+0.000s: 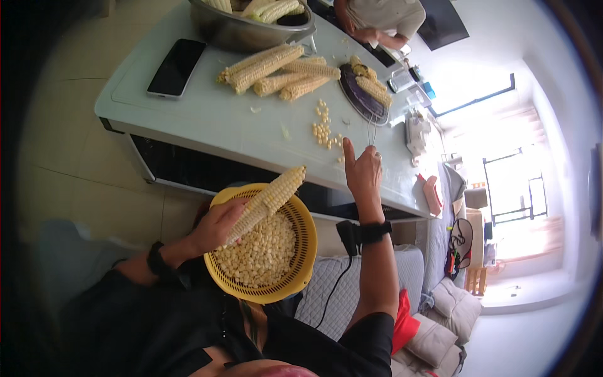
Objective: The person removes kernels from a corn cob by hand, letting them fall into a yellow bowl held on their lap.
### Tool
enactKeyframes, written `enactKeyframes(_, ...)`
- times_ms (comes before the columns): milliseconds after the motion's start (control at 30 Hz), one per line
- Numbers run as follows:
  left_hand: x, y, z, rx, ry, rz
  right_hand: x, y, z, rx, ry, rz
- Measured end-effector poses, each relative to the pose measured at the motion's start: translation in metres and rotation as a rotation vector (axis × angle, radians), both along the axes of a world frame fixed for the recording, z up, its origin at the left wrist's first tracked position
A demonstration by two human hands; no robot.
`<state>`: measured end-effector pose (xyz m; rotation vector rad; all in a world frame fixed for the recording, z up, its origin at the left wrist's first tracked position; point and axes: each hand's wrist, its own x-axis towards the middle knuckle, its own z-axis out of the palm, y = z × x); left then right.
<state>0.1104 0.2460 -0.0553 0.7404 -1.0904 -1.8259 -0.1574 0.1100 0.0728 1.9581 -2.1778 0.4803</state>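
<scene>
My left hand (214, 226) grips a corn cob (285, 186) held slantwise above a yellow plastic strainer basket (311, 264). Rows of pale kernels cover the cob's upper end, while part of its lower side looks stripped. Loose corn kernels (259, 259) fill much of the basket, which sits at my lap. Over the table edge, my right hand (365, 172) has its thumb raised, and a thin bent metal wire (372, 128) runs from its fingers toward a dark plate (351, 92). The fingertips' grip on the wire is partly hidden.
On the glass-topped table (207, 125) lie several stripped cobs (268, 66), scattered kernels (321, 127) and a smartphone (176, 68). A metal basin (249, 33) of corn stands at the back. More cobs (372, 89) rest on the plate. Another person (384, 21) is across the table.
</scene>
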Motion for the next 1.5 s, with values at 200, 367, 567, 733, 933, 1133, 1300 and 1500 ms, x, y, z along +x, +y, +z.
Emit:
enactKeyframes(200, 0.004, -0.006, 0.002, 0.021, -0.052, 0.010, 0.020, -0.057, -0.035, 0.105, 0.033, -0.069)
enactKeyframes(367, 0.005, -0.007, 0.004, 0.053, -0.058, 0.015, 0.021, -0.087, -0.046, 0.045, 0.079, 0.169)
enactKeyframes(567, 0.002, -0.010, -0.006, -0.061, -0.122, 0.052, 0.018, -0.096, -0.046, 0.059, 0.116, 0.141)
enactKeyframes(733, 0.001, -0.009, 0.000, -0.017, -0.093, 0.048, 0.027, -0.074, -0.044, -0.176, 0.166, 0.363)
enactKeyframes(933, -0.001, -0.009, 0.003, 0.063, -0.098, 0.002, 0.014, -0.086, -0.057, -0.219, 0.077, 0.422)
enactKeyframes(1133, -0.007, -0.008, -0.001, -0.075, -0.124, 0.081, 0.008, -0.107, -0.052, -0.213, 0.107, 0.367)
enactKeyframes(1300, -0.007, -0.008, -0.005, -0.026, -0.152, 0.083, 0.005, -0.109, -0.046, -0.161, 0.059, 0.363)
enactKeyframes(1500, -0.013, -0.007, -0.012, -0.074, -0.140, 0.101, -0.011, -0.109, -0.035, -0.122, -0.643, 0.192)
